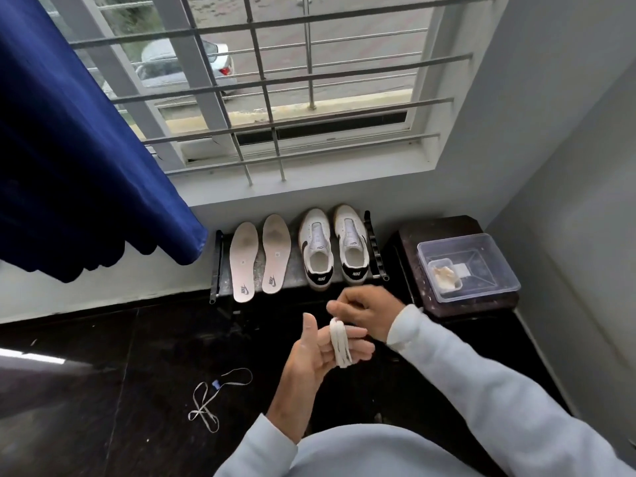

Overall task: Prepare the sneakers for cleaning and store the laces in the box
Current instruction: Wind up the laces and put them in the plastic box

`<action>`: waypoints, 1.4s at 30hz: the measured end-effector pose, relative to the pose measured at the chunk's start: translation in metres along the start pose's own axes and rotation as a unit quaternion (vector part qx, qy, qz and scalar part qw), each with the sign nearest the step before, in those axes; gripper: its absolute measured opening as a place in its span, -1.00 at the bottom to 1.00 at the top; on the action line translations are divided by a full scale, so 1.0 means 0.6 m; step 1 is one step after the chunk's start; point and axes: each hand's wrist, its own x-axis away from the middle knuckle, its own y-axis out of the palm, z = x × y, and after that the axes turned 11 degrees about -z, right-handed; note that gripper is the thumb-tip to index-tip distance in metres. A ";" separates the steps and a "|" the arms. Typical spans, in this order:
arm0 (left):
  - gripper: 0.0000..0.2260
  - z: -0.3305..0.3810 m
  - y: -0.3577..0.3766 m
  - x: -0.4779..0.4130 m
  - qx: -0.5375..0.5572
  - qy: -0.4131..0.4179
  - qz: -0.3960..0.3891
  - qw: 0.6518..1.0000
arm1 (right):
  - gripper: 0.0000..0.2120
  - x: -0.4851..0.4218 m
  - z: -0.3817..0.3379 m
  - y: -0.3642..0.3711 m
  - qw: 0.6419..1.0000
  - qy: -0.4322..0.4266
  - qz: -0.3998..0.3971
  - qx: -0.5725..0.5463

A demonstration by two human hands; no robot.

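Lace coil (339,346): wound around the straight fingers of my left hand (318,354). Right hand (370,309) is curled, seemingly pinching its top. Soft, light, likely to unwind; I'd grip across the wraps. Second lace (213,397) lies on the floor, box (481,256) at right.

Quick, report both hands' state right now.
Left hand: open, fingers straight, white lace wound round them.
Right hand: fingers curled at the lace's top; whether it grips cannot be told.
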 end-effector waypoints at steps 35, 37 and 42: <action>-0.43 0.019 0.020 0.014 0.163 0.045 0.147 0.974 | -0.91 0.079 -0.018 0.103 0.984 -0.082 0.083 -0.134; -0.44 0.025 0.019 0.015 0.207 0.046 0.140 0.967 | -0.89 0.076 -0.019 0.105 0.980 -0.086 0.102 -0.146; -0.47 0.031 0.024 0.017 0.268 0.054 0.129 0.953 | -0.63 0.066 -0.021 0.111 0.968 -0.071 0.175 -0.164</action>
